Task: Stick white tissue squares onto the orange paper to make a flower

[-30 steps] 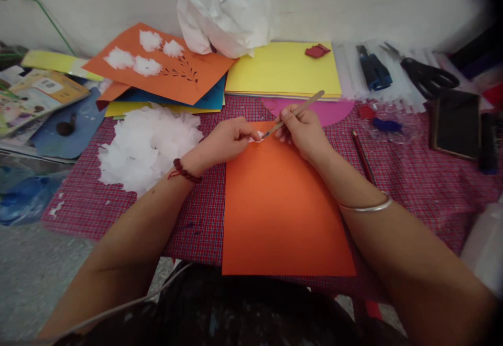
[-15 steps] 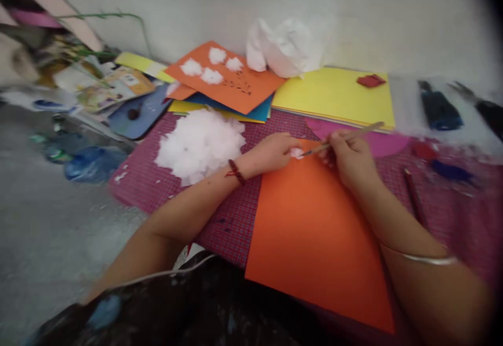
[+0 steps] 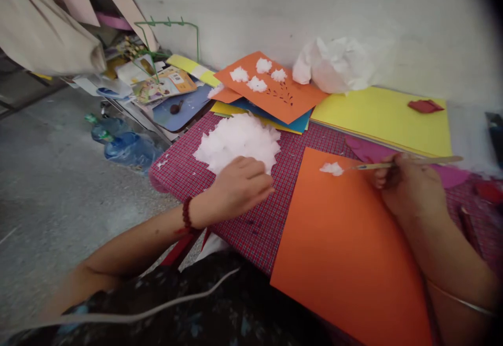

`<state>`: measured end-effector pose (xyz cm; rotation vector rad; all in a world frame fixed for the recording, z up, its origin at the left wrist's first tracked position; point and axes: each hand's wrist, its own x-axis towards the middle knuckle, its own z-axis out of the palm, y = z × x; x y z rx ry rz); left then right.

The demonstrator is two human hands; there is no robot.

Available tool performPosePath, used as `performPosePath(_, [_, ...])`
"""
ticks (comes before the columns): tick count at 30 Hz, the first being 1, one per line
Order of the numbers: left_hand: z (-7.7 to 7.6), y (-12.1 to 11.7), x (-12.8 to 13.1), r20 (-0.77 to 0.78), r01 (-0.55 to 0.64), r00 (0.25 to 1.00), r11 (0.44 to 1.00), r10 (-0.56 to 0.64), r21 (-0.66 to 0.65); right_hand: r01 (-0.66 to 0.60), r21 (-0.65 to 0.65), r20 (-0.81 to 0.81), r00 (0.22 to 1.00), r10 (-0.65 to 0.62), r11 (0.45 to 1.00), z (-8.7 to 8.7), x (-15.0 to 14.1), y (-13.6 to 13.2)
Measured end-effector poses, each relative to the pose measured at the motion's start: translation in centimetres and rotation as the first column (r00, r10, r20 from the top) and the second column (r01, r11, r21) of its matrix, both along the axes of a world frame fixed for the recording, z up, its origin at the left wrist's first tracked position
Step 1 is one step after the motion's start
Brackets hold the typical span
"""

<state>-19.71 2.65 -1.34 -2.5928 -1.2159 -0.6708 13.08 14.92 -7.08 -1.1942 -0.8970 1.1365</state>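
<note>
Over smooth, mostly bare orange paper (image 3: 349, 246) reaching the edge of the worktop (image 3: 263, 231), my right hand (image 3: 412, 186) pinches a brush (image 3: 373, 166); my left hand (image 3: 241, 186), grip hidden, curls apart by a ruffled white pile (image 3: 236, 139).

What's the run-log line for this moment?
Left hand: curled at near edge of fluffy white paper pile, grip unclear; right hand: holding slim wooden-handled brush, tip beside small white paper piece; flat orange paper sheet: beneath that piece

Dim, diffuse light, faint shadows — left of the orange sheet (image 3: 346, 246), the paper pile (image 3: 238, 139) looks washed out; right of the sheet, the pencil (image 3: 469, 225) blurs and a black vignette darkens the edge.
</note>
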Motion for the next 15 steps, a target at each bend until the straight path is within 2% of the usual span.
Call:
performPosePath(2, [-1.5,0.0,-2.1,0.113,-0.165,0.981,0.982,0.155,0.092,-0.026,0.005,-0.059,0.998,0.026,1.0,-0.1,0.0,0.1])
performPosePath(4, [-2.6,0.4,-3.4,0.19,-0.303,0.941,0.947,0.281,0.104,-0.043,0.009,-0.093,0.995,0.044,0.999,-0.3,0.1,0.1])
performPosePath(6, [-3.2,1.2,-3.9,0.217,-0.401,0.898,0.915,0.383,0.042,-0.051,0.012,-0.093,0.994,0.052,0.999,-0.4,0.1,0.0])
performPosePath(8, [-3.2,2.0,-4.0,0.231,-0.447,0.865,0.893,0.446,-0.053,-0.05,0.019,-0.085,0.995,0.051,0.999,-0.4,0.1,-0.1])
performPosePath(10, [-2.8,2.6,-4.1,0.301,-0.425,0.84,0.892,0.452,-0.153,-0.041,0.013,-0.059,0.997,0.042,0.999,-0.3,0.1,-0.3])
performPosePath(12, [-1.7,2.7,-4.1,0.419,-0.345,0.8,0.901,0.429,-0.263,-0.039,0.005,-0.023,0.999,0.039,0.999,-0.2,0.1,-0.5])
performPosePath(15, [0.7,2.0,-3.9,0.584,-0.18,0.675,0.868,0.451,-0.463,-0.058,-0.001,0.02,0.998,0.058,0.998,-0.1,0.0,-0.7])
